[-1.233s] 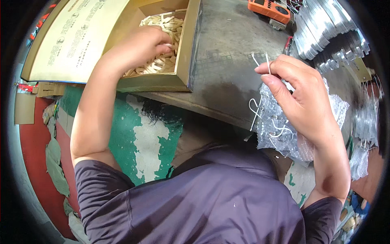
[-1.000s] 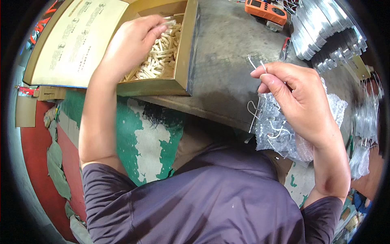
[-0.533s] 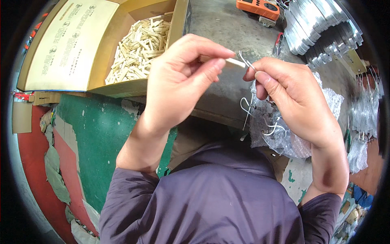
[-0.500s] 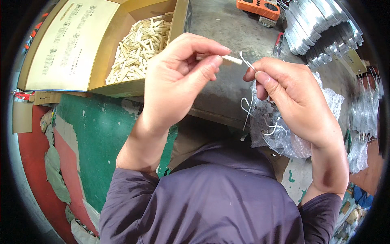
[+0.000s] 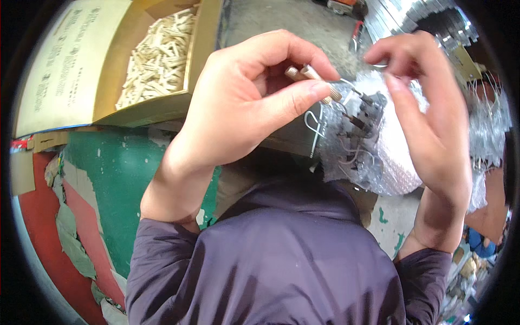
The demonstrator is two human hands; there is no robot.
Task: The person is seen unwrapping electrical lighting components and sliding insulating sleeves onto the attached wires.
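My left hand is closed, pinching a few short cream-coloured sleeves with ribbed ends between thumb and fingers. Past the fingertips, a thin light wire runs toward dark-ended parts over the wrapped bundle; whether it is joined to them I cannot tell. Apart from the sleeves, to the right, my right hand is raised and slightly blurred. Its thumb and forefinger are spread, and I can make out nothing held between them. Beneath both hands sits a bundle in clear bubble wrap, with white wires poking out.
At the far left stands a cardboard box holding many loose cream sleeves, its printed flap folded outward. Red-handled pliers lie at the back of the grey table. Shiny metal strips are stacked beyond.
My right hand has let go of the wire end, opened and moved up and right. My left hand has tilted, now showing several sleeves. The view has shifted slightly.
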